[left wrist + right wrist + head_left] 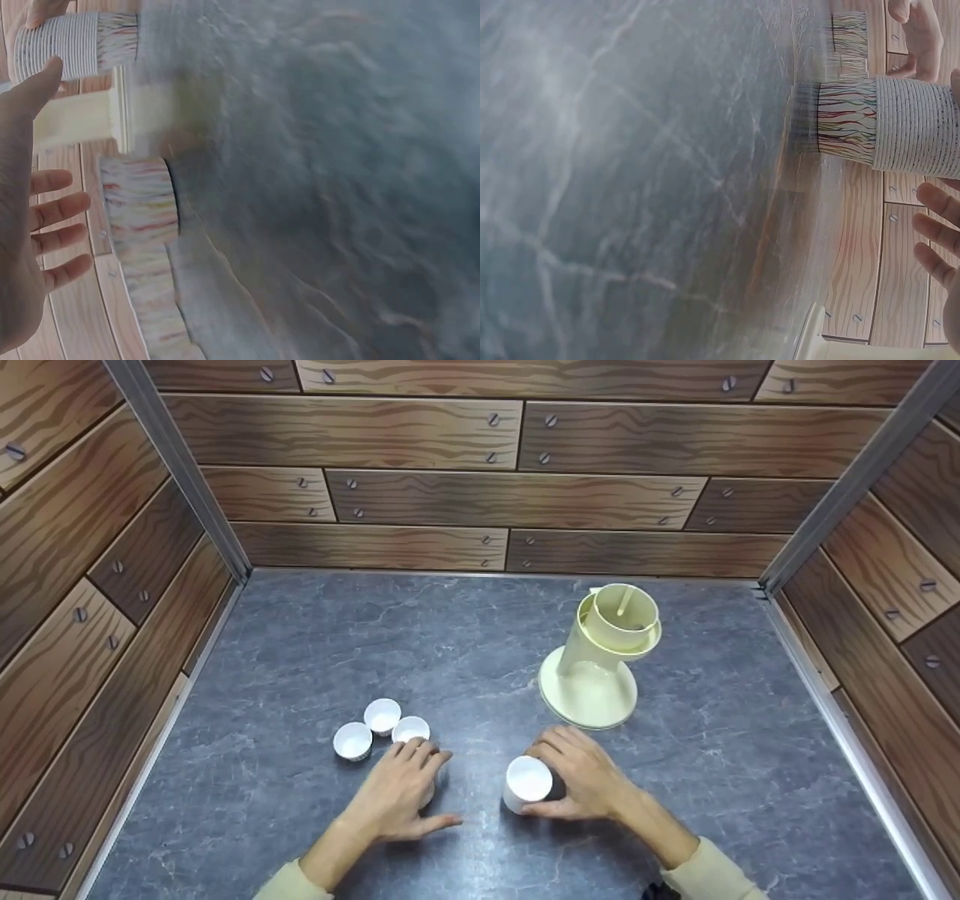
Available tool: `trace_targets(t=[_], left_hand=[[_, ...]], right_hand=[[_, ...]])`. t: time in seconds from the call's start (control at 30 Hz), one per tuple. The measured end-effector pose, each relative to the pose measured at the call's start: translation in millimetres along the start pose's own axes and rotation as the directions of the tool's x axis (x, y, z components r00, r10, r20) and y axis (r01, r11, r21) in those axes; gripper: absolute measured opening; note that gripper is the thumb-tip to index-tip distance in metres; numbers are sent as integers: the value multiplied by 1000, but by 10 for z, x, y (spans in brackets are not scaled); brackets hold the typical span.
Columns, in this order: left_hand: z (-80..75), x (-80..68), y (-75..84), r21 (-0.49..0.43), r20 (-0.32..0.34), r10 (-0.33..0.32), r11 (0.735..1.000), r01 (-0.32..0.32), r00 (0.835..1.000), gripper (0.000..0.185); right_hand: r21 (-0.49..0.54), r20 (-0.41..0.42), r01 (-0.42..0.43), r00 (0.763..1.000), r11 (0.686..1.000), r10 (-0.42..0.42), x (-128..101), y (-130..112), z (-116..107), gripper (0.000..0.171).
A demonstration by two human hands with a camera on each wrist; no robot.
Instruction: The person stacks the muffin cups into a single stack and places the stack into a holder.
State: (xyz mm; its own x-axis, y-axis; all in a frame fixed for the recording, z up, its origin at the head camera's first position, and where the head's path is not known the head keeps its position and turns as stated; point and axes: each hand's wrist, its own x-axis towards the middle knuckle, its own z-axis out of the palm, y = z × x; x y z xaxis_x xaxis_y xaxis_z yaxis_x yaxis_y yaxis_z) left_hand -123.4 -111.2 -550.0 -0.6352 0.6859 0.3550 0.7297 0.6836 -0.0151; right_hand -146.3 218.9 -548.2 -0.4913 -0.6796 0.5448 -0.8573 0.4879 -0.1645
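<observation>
A dark grey, marble-veined tabletop (375,637) is enclosed on three sides by walls (480,472) printed with brown wooden planks and screw heads. The corners are marked by grey metal posts (176,465), and even, soft light is cast throughout.

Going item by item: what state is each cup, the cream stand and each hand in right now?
Stack of paper cups: upright, held by the right hand.
Three loose cups: upright, mouths up, clustered together.
Cream stand: upright, untouched, its funnel top tilted.
Left hand: on the table, fingers beside the nearest loose cup; whether anything sits under it is hidden.
</observation>
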Motion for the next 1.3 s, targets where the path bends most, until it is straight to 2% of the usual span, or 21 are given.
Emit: trace_targets(t=[0.37,0.57,1.3], left_hand=[[20,-276,-96,-56,-72,-111,993,107,991,90],[46,-346,-116,-55,-92,-151,988,146,984,91],[84,-411,-179,23,-60,-153,988,155,986,75]], right_hand=[[16,-7,0,1000,1000,0,-8,-7,5,65],[14,-5,0,1000,1000,0,-18,2,2,65],[10,-15,17,1000,1000,-17,-13,9,17,65]])
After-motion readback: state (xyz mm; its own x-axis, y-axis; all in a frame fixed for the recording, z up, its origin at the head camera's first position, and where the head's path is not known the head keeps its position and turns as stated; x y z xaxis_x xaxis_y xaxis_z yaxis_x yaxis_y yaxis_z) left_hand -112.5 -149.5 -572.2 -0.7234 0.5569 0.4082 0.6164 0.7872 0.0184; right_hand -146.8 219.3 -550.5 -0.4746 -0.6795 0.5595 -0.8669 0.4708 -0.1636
